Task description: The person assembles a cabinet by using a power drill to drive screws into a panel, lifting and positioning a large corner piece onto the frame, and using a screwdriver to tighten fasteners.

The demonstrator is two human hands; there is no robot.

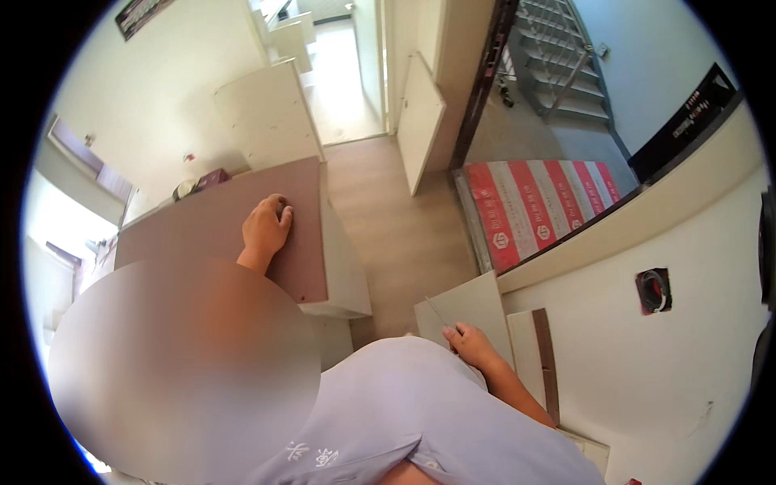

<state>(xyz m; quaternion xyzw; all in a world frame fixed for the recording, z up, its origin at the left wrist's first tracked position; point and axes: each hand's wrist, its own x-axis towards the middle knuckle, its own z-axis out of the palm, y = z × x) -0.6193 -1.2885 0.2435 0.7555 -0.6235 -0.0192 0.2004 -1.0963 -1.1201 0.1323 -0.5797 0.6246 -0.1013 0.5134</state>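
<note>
My left hand [267,229] rests on a brown-mauve board [242,190] that tops a white cabinet [346,271]. Its fingers are curled in, with a small dark thing just visible by the thumb; what it is cannot be made out. Low on the right, close to my body, my right hand [471,346] is closed around a thin straight rod-like tool [436,309], which points up and left past a white panel [469,303]. Whatever handle the tool has is hidden in my fist. A blurred oval covers most of my left forearm.
White panels [271,113] lean against the far wall, another panel [420,121] beside the inner doorway. Through the doorway at right lie a red-and-white covered mat [537,206] and a staircase [563,65]. An open socket box [653,291] is set in the right wall. Wood-look flooring [388,202] runs between.
</note>
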